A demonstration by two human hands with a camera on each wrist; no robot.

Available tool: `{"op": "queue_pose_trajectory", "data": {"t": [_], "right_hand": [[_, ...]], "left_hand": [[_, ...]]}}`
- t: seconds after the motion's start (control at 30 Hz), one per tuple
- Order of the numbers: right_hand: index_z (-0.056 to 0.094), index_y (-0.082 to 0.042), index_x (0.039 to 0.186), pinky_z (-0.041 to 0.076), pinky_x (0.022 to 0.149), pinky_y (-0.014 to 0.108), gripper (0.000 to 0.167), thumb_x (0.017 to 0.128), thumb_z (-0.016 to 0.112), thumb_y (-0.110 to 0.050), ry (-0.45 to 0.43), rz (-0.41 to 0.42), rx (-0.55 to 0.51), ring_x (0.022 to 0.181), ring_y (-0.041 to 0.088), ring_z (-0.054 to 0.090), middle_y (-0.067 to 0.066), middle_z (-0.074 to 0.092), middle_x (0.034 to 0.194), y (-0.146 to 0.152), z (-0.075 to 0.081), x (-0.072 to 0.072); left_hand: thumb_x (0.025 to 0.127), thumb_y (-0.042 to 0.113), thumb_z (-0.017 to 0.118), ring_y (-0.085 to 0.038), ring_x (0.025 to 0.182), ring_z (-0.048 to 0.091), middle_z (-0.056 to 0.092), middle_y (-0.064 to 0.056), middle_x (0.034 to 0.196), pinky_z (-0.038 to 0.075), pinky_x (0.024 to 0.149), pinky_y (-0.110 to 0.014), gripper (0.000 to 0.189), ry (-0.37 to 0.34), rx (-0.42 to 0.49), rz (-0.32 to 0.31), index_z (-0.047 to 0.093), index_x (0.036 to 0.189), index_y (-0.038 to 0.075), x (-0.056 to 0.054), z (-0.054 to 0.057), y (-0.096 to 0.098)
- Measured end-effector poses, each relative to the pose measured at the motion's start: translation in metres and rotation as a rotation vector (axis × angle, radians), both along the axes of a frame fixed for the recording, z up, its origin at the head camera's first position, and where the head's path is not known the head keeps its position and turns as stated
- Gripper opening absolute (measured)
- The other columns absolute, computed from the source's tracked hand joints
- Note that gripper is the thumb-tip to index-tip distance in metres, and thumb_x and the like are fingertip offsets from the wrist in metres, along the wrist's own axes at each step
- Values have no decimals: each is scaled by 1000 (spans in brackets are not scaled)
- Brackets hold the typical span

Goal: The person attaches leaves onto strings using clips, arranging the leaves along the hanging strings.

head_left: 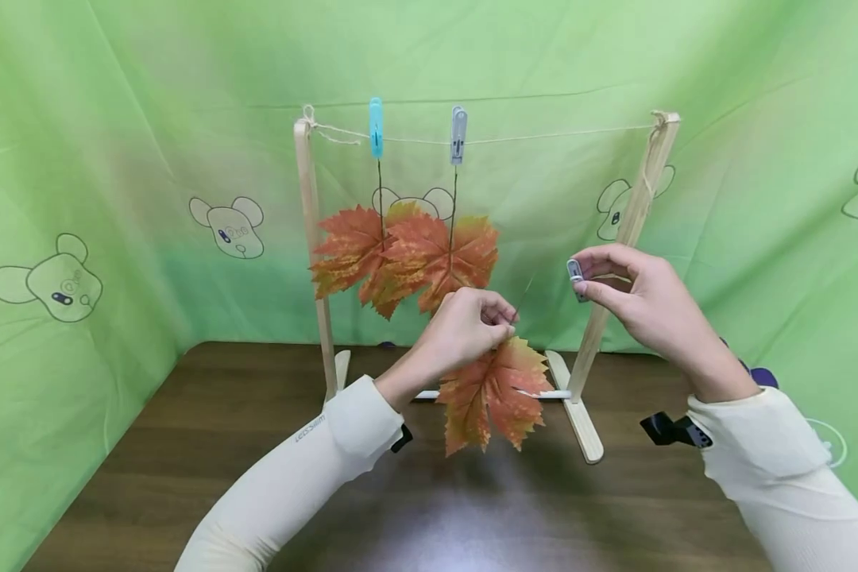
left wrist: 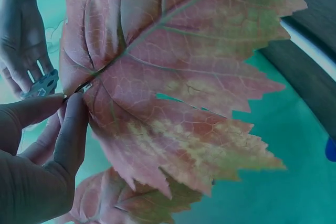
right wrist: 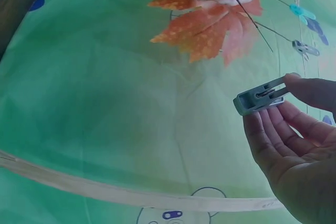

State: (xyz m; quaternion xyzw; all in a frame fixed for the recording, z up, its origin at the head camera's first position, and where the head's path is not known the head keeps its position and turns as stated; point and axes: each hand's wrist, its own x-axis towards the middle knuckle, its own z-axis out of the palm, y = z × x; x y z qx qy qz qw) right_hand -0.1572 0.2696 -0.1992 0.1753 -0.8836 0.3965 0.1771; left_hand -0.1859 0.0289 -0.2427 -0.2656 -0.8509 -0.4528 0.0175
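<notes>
My left hand (head_left: 468, 324) pinches the stem of an orange-red artificial maple leaf (head_left: 496, 393), which hangs below the fingers in front of the rack. In the left wrist view the thumb and a finger meet at the base of that leaf (left wrist: 173, 66). Off to the right, my right hand (head_left: 647, 306) holds a grey clothespin (head_left: 576, 280) between thumb and fingers, near the right post. The right wrist view shows the clothespin (right wrist: 260, 95) with the thumb at its handle end. Two more leaves (head_left: 350, 250) (head_left: 446, 254) hang from the string.
A string (head_left: 558, 135) runs between two wooden posts (head_left: 311, 238) (head_left: 632, 214). On it sit a blue clothespin (head_left: 376, 127) and a grey clothespin (head_left: 458, 135), each gripping a leaf stem. The rack's feet (head_left: 582, 425) stand on a brown table (head_left: 257, 429), with green cloth (head_left: 150, 159) around.
</notes>
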Motion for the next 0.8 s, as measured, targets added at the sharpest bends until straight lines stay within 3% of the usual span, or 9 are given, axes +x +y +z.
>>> {"op": "queue_pose_trajectory", "data": {"t": [0.37,0.6,0.8], "right_hand": [[68,-3,123,53,80,8,24,100,71,-7,47,-11,-21,83,0,72,-23,72,94,-2,19,-5],[70,-6,122,52,79,9,24,99,73,-10,68,-1,-70,87,-3,72,-22,74,96,-5,32,-9],[73,-10,119,53,77,12,21,98,74,-9,80,18,-159,87,0,71,-18,74,96,-5,45,-16]], "left_hand": [[96,9,76,-4,74,65,74,4,82,49,63,-17,5,14,70,12,78,95,13,-1,14,13],[95,8,76,-1,73,65,75,4,83,49,61,-16,5,61,123,22,78,94,13,-5,24,19],[94,6,77,-6,67,69,76,0,84,54,59,-19,6,8,230,29,76,91,11,-11,33,26]]}}
